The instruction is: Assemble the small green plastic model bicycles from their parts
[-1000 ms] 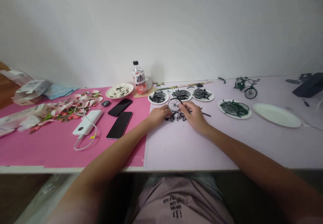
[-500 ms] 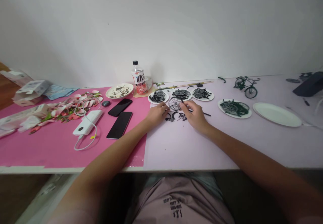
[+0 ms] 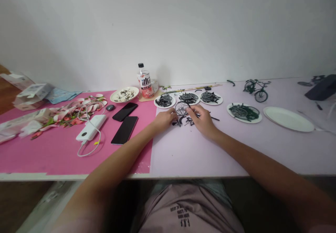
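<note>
Right of the bottle (image 3: 145, 86) and nearer, the wheel (image 3: 181, 109) was between both hands, the right hand (image 3: 204, 121) pinching its right side, the left hand (image 3: 165, 118) by its left rim, grip unclear.

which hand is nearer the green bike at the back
Right: the right hand is in front and to the left of the green bike; the left hand is farther left.

Two dark phones (image 3: 124, 130) lie near an upright bottle (image 3: 146, 83) (black-capped).
</note>
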`<move>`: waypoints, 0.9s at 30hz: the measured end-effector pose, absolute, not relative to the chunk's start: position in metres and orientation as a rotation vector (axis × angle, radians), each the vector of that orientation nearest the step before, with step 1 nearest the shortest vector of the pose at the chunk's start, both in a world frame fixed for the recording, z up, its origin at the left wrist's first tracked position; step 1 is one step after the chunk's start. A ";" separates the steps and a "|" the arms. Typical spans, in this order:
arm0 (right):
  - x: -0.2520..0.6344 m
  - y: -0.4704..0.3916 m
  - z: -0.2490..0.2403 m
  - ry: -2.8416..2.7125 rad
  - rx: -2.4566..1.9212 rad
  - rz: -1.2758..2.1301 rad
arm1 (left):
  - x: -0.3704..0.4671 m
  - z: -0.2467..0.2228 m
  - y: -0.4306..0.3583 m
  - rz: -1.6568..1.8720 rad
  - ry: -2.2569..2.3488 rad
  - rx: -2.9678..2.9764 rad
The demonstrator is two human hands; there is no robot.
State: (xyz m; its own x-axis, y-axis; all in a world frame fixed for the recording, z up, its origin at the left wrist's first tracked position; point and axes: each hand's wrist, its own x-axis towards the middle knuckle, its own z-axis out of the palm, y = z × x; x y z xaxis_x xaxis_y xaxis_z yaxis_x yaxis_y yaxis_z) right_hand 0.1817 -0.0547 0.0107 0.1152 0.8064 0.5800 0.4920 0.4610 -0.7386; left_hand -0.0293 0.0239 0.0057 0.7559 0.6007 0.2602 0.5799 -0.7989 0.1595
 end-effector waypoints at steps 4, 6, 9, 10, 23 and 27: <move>0.183 -0.051 0.005 -1.496 -1.191 0.365 | -0.033 0.009 0.028 0.594 1.020 2.789; 0.183 -0.049 0.002 -1.484 -1.199 0.379 | -0.035 0.011 0.031 0.745 1.046 2.686; 0.184 -0.047 -0.001 -1.488 -1.201 0.367 | -0.035 0.013 0.034 0.979 1.025 2.481; 0.184 -0.047 -0.002 -1.492 -1.195 0.358 | -0.034 0.014 0.035 1.048 1.023 2.386; 0.180 -0.047 -0.002 -1.401 -1.199 0.523 | -0.020 0.019 0.024 1.033 0.791 1.410; 0.182 -0.042 -0.006 -1.365 -1.192 0.517 | -0.015 0.024 0.014 1.018 0.806 1.440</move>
